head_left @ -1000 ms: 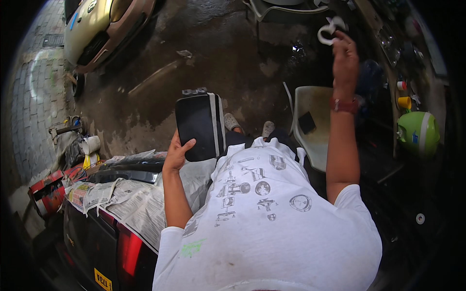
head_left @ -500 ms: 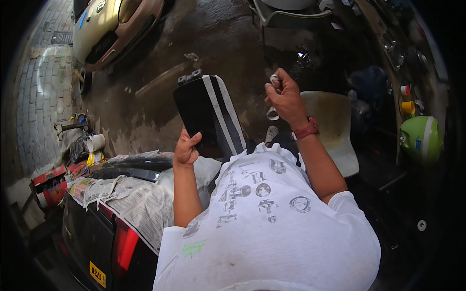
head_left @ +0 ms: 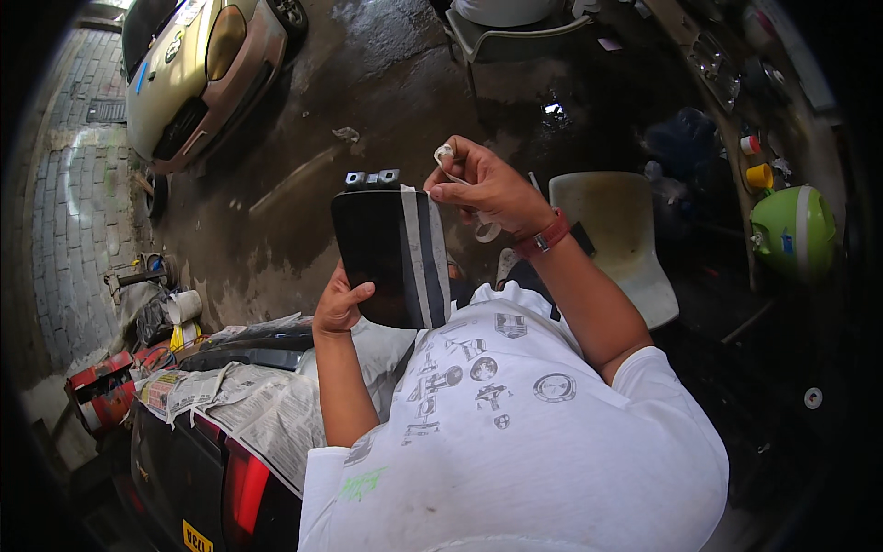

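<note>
1. Head view: a person in a white printed T-shirt (head_left: pixel 515 432) holds up a glossy black, rounded body panel with two grey stripes (head_left: pixel 391 258), upright in front of the chest and over the wet concrete floor (head_left: pixel 313 175).
2. The left hand (head_left: pixel 340 304) is clamped on the panel's lower left edge, thumb across its face and fingers hidden behind it.
3. The right hand (head_left: pixel 487 189), with a red band at the wrist, is at the panel's top right corner; its fingers are pinched together on a strip of pale masking tape (head_left: pixel 445 153) that touches the panel's top edge beside the stripes. A loop of the same tape hangs just under that hand.
4. A small grey bracket (head_left: pixel 372 178) sticks up from the panel's top edge.
5. Below the panel, at the lower left, sheets of newspaper (head_left: pixel 248 405) cover the rear of a dark car (head_left: pixel 198 478) with a red tail lamp.
6. A gold car (head_left: pixel 198 69) stands at the upper left of the floor, well apart from the hands.
7. A cream plastic chair (head_left: pixel 625 239) stands just right of the raised right forearm; a green helmet (head_left: pixel 793 230) lies further right.
</note>
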Demonstrator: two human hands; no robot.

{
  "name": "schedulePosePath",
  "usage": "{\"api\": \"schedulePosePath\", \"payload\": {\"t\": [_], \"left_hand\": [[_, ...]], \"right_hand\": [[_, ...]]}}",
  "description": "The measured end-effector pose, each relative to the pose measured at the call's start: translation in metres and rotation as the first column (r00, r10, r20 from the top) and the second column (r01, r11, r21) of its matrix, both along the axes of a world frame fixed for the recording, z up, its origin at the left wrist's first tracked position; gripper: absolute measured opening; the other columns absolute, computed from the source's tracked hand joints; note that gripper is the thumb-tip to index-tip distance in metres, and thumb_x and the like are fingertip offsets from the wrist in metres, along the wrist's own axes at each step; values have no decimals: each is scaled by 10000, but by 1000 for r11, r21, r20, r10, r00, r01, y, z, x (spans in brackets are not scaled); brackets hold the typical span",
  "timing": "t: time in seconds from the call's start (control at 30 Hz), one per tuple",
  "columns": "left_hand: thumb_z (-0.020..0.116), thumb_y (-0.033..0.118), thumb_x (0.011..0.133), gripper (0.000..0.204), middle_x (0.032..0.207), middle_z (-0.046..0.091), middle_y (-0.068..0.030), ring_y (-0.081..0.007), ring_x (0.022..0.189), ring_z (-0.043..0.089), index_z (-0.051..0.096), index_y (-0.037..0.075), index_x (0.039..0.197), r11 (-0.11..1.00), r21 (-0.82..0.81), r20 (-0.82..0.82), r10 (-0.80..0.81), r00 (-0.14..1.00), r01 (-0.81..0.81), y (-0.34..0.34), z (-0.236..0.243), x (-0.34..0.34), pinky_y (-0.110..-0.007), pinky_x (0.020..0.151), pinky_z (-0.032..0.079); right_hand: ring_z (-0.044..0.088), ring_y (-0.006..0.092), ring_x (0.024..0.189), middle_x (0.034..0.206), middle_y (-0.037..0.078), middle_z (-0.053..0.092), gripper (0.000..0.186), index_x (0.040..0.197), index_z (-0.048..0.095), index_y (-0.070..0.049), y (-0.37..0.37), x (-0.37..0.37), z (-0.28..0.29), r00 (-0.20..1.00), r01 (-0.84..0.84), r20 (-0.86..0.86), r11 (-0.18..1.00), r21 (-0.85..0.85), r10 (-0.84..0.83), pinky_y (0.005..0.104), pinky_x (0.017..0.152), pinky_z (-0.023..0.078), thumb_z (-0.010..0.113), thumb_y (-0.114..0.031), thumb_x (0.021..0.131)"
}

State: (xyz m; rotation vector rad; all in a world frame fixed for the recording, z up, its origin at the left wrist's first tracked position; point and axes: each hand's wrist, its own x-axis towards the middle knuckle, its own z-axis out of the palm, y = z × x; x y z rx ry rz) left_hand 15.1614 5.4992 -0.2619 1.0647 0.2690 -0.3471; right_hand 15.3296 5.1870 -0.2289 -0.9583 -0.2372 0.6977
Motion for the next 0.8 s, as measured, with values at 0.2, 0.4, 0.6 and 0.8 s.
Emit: {"api": "schedulePosePath", "payload": {"t": [0.2,0.4,0.6,0.8], "left_hand": [[815,-16,853,810,1496,627,-107,-236,1372,608,464,38,1581,996,-21,28,-82,996,83,1,4,4,-393,1189,449],[830,24,850,820,1493,629,-105,-229,1370,606,464,35,1583,995,8,30,-104,994,103,0,6,9,-393,1186,448],[836,54,845,830,1457,654,-125,-258,1341,638,454,12,1580,995,45,17,-87,996,86,1,1,11,-411,1167,478],[842,46,837,815,1441,661,-127,-261,1312,658,465,8,1559,994,26,0,-110,994,110,4,-5,17,-413,1151,494]], "right_hand": [[616,7,797,974,-35,682,325,1108,524,-162,-10,2,-6,992,-127,17,987,99,126,194,589,500,820,-164,972],[623,13,787,1051,-20,679,283,1163,545,-139,-14,2,-13,985,-155,-37,966,205,166,198,610,532,778,-141,1002],[628,20,693,1064,30,681,310,1201,520,-129,-17,4,-12,974,-180,-99,960,214,204,188,563,542,758,-115,1003],[651,35,731,1064,45,679,312,1210,509,-116,-12,5,-18,969,-190,-88,921,340,232,194,591,559,745,-82,1009]]}}
